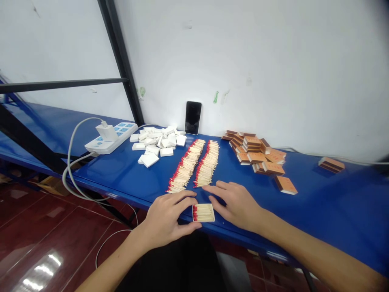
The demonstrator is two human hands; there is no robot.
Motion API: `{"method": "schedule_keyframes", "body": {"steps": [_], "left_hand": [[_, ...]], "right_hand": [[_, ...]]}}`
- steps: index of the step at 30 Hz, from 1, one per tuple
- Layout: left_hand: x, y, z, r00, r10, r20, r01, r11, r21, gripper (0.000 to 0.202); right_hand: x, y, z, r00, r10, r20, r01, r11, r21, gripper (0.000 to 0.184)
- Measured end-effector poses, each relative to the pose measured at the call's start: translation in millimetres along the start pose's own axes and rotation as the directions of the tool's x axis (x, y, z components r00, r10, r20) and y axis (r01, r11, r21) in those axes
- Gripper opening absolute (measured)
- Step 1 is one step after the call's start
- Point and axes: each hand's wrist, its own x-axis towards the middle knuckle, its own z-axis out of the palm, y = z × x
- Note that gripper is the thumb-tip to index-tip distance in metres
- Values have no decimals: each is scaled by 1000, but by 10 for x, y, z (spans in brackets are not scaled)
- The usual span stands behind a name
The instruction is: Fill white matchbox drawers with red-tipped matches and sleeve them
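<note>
A small white matchbox tray point(214, 213) lies at the table's near edge, filled with red-headed matches point(203, 212). My left hand point(170, 215) is around its left end, thumb along the near side and fingers at the far side. Just to the right, my right hand point(235, 201) has its index finger stretched to the near end of the right row of matches point(207, 164). Its thumb is apart from that finger, by the tray's far right corner, and nothing shows between them. A second row of matches point(186, 167) runs alongside on the left.
White trays point(161, 140) are heaped at the back left, beside a power strip point(121, 132) with a plugged charger and cables. Orange-brown matchbox sleeves point(253, 150) are piled at the right. A phone point(193, 117) leans against the wall. The blue table point(304, 215) ends close to me.
</note>
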Motion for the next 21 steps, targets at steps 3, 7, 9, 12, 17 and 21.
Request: {"method": "schedule_keyframes", "body": {"steps": [3, 7, 9, 12, 17, 21], "left_hand": [[9, 9, -27, 998, -21, 63, 21, 1000, 14, 35], [18, 20, -39, 997, -22, 68, 21, 1000, 17, 35], [14, 20, -29, 998, -22, 53, 21, 1000, 15, 34], [7, 12, -7, 999, -17, 29, 16, 1000, 10, 34], [13, 7, 7, 1000, 10, -6, -10, 1000, 0, 35], [22, 14, -4, 1000, 11, -13, -11, 1000, 2, 34]], "right_hand": [[-8, -26, 0, 1000, 0, 24, 1, 1000, -24, 34], [-6, -17, 1, 999, 3, 48, -1, 999, -40, 33], [-2, -14, 0, 999, -12, 49, 14, 999, -36, 32], [2, -21, -3, 998, -44, 38, 46, 998, -45, 32], [3, -29, -4, 999, -44, 31, 46, 996, -76, 31], [-3, -26, -3, 997, -61, 55, 64, 996, -61, 29]]}}
